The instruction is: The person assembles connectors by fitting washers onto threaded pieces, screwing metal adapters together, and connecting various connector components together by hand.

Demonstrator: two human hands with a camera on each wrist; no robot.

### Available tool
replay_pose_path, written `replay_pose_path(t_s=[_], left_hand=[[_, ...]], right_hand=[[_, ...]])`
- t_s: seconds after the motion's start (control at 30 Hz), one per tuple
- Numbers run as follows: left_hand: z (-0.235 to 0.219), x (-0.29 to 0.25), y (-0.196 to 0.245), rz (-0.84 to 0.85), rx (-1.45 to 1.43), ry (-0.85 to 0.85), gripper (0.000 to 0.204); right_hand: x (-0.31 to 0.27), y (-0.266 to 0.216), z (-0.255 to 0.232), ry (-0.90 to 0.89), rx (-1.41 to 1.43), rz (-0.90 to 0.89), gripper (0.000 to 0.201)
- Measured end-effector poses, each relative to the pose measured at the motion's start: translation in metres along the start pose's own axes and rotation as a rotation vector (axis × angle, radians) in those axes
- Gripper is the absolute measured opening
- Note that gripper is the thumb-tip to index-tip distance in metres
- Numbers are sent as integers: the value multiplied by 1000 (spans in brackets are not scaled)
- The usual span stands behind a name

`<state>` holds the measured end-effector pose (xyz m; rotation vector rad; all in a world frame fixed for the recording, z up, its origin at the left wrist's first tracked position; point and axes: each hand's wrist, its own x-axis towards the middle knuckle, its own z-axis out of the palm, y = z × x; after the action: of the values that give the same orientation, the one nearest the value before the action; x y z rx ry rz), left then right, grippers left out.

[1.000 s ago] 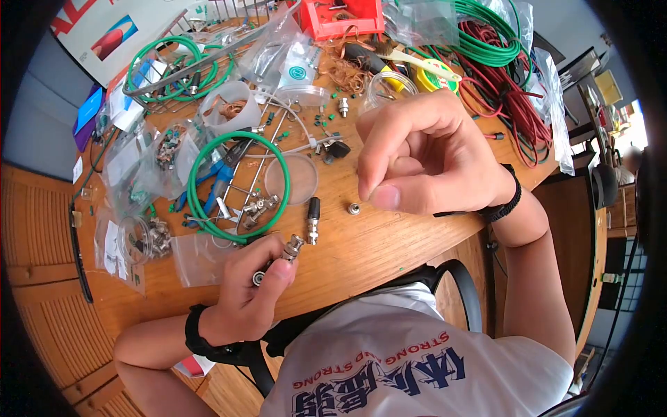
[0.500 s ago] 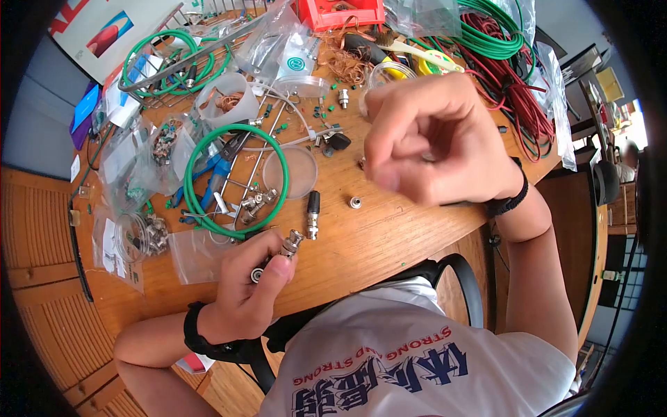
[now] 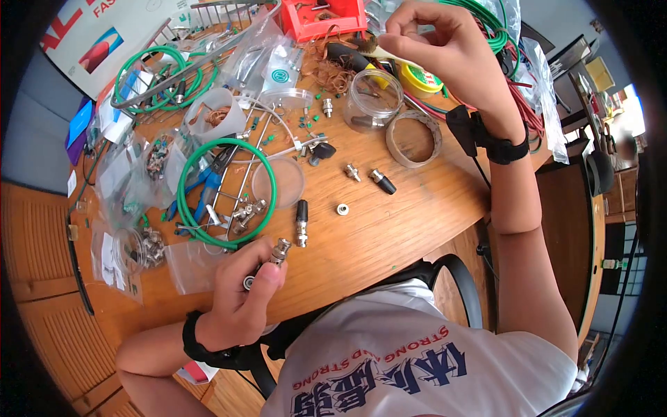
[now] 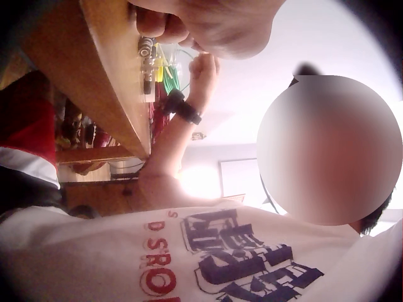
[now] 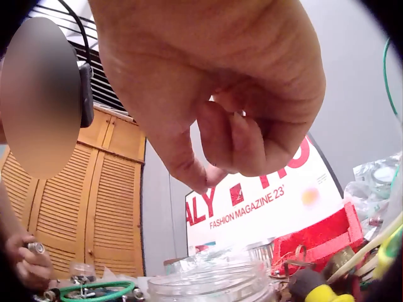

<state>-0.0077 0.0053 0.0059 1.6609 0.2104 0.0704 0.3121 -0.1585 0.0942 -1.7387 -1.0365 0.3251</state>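
My left hand (image 3: 243, 295) grips metal coax connectors near the table's front edge: one connector (image 3: 280, 250) points up between thumb and index finger, and a round connector end (image 3: 249, 282) shows under the fingers. Over the back right of the table my right hand (image 3: 455, 52) is raised with curled fingers, thumb and index tips meeting. A small metal piece (image 5: 242, 113) glints among those curled fingers, mostly hidden. On the wood lie a black-booted connector (image 3: 301, 222), a silver ring-shaped part (image 3: 342, 208), a bare connector (image 3: 353, 172) and another booted connector (image 3: 383, 181).
A green cable coil (image 3: 274, 187) lies around pliers and connectors. Behind are a clear jar (image 3: 375, 104), a tape roll (image 3: 415, 139), a white cup (image 3: 221, 115) of copper scraps and a red bin (image 3: 323, 24). Plastic bags crowd the left side.
My right hand has moved back and up, away from the table's middle, uncovering the jar, tape roll and two connectors. The left hand keeps its grip in nearly the same place.
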Motion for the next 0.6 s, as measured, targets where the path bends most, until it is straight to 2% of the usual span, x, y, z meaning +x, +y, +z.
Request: replay_pose_path(t_s=[0.07,0.1,0.37,0.5,0.6], left_hand=[[0,-1,-2,-7,10,13,31],[0,-1,-2,-6,12,11,31],[1,-1,-4,-22,16,33,31],[-1,-2,-4,-28,28,35,33],[-1,-2,-6,-33,32,37,34]], right_hand=[[-1,-8,5,43,-184,28,9],[-2,-7,2,50,-238,-30,11],[2,5,-5,115,-606,-116,17],[11,47,-11,123,-705,-209,13],[10,44,-12,74,-835,-112,16]])
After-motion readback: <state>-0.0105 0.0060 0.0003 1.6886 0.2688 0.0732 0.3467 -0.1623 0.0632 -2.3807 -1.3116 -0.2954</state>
